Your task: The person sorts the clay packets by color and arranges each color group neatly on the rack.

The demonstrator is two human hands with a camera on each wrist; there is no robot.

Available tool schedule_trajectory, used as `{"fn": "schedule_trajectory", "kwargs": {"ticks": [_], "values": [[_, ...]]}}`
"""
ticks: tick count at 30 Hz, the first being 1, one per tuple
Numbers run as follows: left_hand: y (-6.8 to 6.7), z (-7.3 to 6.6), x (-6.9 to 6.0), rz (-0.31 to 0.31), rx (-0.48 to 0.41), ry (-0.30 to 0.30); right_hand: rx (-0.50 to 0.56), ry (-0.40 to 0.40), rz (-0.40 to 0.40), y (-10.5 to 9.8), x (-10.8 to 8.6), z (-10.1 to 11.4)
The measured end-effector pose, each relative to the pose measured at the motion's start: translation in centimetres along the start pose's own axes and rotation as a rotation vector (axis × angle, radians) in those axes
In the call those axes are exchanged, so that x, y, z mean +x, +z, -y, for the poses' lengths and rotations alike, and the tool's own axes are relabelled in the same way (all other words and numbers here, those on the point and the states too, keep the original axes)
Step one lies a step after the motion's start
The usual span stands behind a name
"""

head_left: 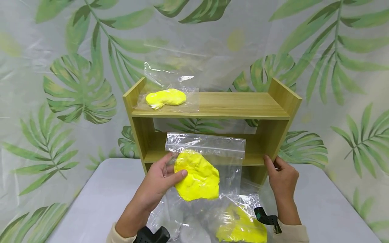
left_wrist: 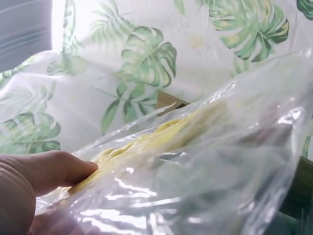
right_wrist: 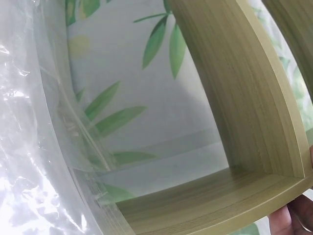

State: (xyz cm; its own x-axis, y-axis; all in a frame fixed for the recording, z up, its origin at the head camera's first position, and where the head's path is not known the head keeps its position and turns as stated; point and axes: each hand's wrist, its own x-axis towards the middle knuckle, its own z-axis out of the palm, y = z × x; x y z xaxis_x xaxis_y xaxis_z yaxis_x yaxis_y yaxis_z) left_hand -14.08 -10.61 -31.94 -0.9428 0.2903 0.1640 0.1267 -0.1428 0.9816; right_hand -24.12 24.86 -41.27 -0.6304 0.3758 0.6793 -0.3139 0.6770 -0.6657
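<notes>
Here, hands (head_left: 159, 173) (head_left: 282, 177) apart — left pinching bag (head_left: 230, 172), right gripping shelf (head_left: 237, 104)

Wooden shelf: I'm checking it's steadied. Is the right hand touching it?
Touching: the head view shows the right hand gripping the wooden shelf by one side.

Bright, even light fills the head view, with soft shade gathering in the lower bays of the wooden shelf (head_left: 237, 103). The held bag (head_left: 232, 175) catches pale streaks, and the yellow lump (head_left: 197, 175) inside glows so strongly that its surface detail thins. Sharper white glints flash off the lower bag (head_left: 243, 216). Over to the left wrist: hazy, washed out, the leafy backdrop (left_wrist: 78, 83) blowing to white near the upper left, glare banding the held bag below. And on the right wrist, clear plastic (right_wrist: 29, 147) burns white while the lens bows the wooden shelf into curves.
</notes>
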Motion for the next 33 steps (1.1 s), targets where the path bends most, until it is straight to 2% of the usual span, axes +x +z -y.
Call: {"fn": "schedule_trajectory", "kwargs": {"ticks": [7,11,15,21,24,28,33], "values": [[0.5,-2.0,0.5,0.006,0.016,0.042,-0.009,-0.011,0.004,0.0,0.0,-0.1],[0.9,-3.6,1.0,0.025,0.066,0.084,0.006,-0.016,0.002,0.0,0.0,-0.2],[1.2,-5.4,1.7,0.026,0.134,0.118,0.005,-0.014,0.002,0.0,0.0,-0.2],[1.4,-7.9,3.2,0.027,0.184,0.174,0.011,-0.007,0.008,0.0,0.0,-0.1],[1.4,-9.0,4.2,-0.010,0.282,0.186,0.009,-0.004,0.008,0.0,0.0,-0.1],[1.4,-10.6,5.4,-0.074,0.436,0.168,0.016,-0.002,0.009,-0.1,-0.1,0.0],[1.5,-12.2,6.9,-0.098,0.491,0.143,0.016,0.007,0.013,0.0,-0.1,0.0]]}}
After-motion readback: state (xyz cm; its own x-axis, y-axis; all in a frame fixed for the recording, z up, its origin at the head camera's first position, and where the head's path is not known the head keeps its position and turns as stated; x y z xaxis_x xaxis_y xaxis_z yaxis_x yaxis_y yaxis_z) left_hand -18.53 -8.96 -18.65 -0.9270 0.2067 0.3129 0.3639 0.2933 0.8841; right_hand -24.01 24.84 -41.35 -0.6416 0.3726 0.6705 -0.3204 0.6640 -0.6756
